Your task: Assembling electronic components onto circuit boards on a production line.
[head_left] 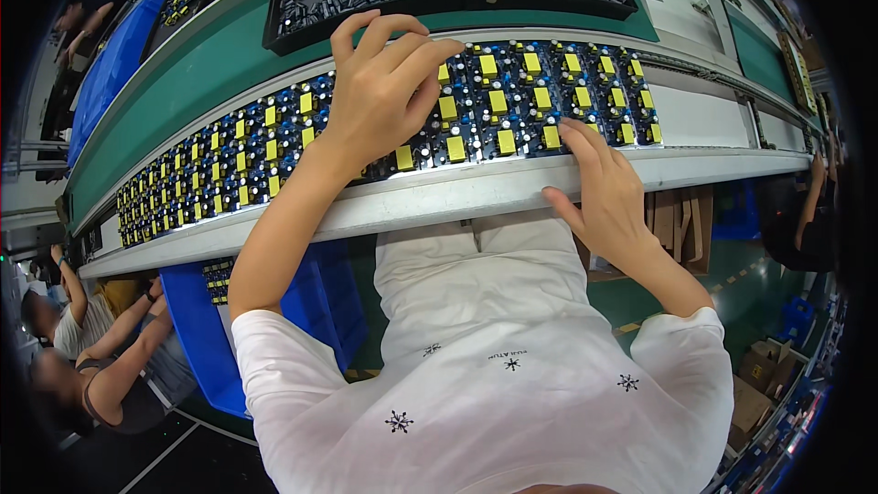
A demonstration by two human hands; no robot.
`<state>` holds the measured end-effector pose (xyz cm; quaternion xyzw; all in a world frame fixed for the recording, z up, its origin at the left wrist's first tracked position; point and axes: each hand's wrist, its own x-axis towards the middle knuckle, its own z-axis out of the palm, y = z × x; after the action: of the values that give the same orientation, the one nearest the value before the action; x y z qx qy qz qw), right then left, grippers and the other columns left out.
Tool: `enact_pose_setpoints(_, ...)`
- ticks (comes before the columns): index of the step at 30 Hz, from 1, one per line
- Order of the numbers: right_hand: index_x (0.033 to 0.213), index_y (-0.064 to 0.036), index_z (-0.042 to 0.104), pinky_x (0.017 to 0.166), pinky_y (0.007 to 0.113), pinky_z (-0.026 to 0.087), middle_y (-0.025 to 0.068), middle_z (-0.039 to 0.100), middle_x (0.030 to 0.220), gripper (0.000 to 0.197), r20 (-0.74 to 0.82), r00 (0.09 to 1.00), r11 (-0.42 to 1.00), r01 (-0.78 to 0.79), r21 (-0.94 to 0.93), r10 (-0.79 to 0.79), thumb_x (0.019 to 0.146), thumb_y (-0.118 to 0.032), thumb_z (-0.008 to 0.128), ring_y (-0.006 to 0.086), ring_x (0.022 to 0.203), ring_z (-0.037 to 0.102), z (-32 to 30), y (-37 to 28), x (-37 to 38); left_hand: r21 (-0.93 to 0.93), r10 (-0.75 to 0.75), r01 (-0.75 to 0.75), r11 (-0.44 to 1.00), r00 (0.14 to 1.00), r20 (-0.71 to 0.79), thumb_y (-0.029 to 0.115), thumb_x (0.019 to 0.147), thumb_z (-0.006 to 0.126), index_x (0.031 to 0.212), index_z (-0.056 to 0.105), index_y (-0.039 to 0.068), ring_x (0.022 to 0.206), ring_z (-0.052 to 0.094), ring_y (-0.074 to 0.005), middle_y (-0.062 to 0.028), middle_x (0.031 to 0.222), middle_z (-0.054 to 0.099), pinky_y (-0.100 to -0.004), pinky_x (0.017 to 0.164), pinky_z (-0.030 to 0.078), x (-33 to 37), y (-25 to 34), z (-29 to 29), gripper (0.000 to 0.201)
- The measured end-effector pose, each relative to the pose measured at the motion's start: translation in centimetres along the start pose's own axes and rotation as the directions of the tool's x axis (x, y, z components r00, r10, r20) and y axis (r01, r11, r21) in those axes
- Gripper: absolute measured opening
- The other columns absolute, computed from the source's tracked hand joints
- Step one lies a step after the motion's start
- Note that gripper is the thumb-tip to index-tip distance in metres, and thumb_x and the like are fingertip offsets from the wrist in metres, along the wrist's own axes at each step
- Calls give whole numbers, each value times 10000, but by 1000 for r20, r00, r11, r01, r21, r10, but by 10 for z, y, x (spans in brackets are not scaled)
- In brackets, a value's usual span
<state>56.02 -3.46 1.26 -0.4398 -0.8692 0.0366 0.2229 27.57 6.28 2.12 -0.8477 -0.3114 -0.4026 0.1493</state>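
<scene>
A long row of dark circuit boards [466, 148] lies on the line in front of me, crowded with yellow blocks and small white and blue parts. My left hand [384, 82] hovers over the middle of the row, its fingers spread and partly bent, with nothing visible in them. Its index fingertip is close to the boards' far edge. Toward the right end, my right hand [605, 185] has its fingertips at the near edge of a board. Its thumb stands apart over the pale metal rail [430, 204], and I see nothing between thumb and fingers.
Beyond the boards, a black tray [274, 14] holds many small dark cylindrical parts in two sections. A green belt surface [197, 82] runs behind the row. Below the rail at left stands a blue bin [197, 338]. Other people work at the far left and right.
</scene>
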Motion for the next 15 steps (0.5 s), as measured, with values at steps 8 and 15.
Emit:
enact_pose_setpoints(8, 1306, -79, 511, 674, 392, 520, 135, 613, 1232, 487, 52, 990, 988, -127, -90, 132, 854, -90, 692, 317, 791, 660, -20, -1, 35, 29, -9, 9, 1000, 1000, -8, 5, 745, 691, 982, 709, 137, 990, 614, -192, 8, 820, 655, -448, 1031, 325, 1, -8, -4, 272)
enact_pose_setpoints(15, 1203, -104, 575, 824, 402, 528, 80, 637, 1163, 264, -184, 959, 920, 135, -367, -214, 968, -218, 610, 318, 997, 644, -13, 91, 151, 244, -202, 199, 949, 979, -12, 124, 844, 669, 1044, 709, 103, 1025, 618, -239, -24, 969, 696, -449, 1027, 347, 3, -43, -15, 205)
